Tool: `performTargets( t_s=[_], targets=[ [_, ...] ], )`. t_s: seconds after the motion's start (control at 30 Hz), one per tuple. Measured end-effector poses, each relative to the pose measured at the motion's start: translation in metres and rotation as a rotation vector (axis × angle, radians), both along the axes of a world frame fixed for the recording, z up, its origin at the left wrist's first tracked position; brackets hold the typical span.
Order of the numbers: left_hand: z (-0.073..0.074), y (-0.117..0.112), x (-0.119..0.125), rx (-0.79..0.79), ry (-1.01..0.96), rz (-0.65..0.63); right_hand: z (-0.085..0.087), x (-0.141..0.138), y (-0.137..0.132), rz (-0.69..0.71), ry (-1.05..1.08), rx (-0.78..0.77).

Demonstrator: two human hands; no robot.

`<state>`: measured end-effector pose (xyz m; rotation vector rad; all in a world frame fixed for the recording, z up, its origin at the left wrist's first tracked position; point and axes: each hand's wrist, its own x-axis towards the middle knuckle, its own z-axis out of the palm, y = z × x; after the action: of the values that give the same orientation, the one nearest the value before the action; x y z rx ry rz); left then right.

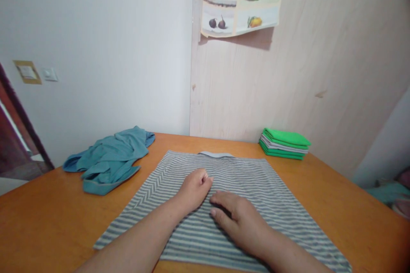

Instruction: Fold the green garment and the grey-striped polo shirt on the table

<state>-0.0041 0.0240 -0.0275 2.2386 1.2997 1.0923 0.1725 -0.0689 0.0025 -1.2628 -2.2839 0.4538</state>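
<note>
A grey-and-white striped garment [256, 183] lies spread flat on the orange wooden table [48, 217], its collar toward the wall. Both of my hands rest on the middle of it, close together. My left hand [194, 187] is curled into a loose fist, knuckles up, pressing on the cloth. My right hand [235, 215] lies palm down with its fingers bent and pressed onto the fabric, the thumb tucked toward the left hand. Whether either hand pinches a fold of the cloth is hidden.
A crumpled teal garment [110, 158] lies at the table's back left. A stack of folded green and grey cloths [283, 143] sits at the back right by the wood-panel wall. A fruit poster [240, 0] hangs above. A doorway opens at far left.
</note>
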Motion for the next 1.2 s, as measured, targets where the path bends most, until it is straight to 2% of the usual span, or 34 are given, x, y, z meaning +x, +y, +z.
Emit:
performTargets(
  t_s=[0.17, 0.27, 0.47, 0.73, 0.93, 1.1, 1.2],
  targets=[
    [0.01, -0.008, 0.001, 0.113, 0.171, -0.095, -0.013, 0.012, 0.015, -0.249, -0.022, 0.071],
    [0.011, -0.014, 0.002, 0.129, 0.292, -0.16, -0.02, 0.019, 0.023, -0.335, -0.158, -0.016],
    [0.003, -0.02, 0.005, 0.007, 0.517, -0.153, -0.018, 0.025, 0.028, -0.349, -0.285, -0.158],
    [0.006, -0.023, 0.007, -0.043, 0.58, -0.151, -0.014, 0.043, 0.029, -0.429, -0.345, -0.222],
    [0.007, -0.025, 0.007, -0.084, 0.569, -0.186, -0.014, 0.07, 0.025, -0.451, -0.36, -0.185],
    [0.01, -0.028, 0.008, -0.11, 0.559, -0.199, -0.028, 0.101, 0.017, -0.489, -0.443, -0.163],
    [0.011, -0.029, 0.009, -0.114, 0.55, -0.203, -0.032, 0.117, 0.017, -0.52, -0.409, -0.129]
  ],
)
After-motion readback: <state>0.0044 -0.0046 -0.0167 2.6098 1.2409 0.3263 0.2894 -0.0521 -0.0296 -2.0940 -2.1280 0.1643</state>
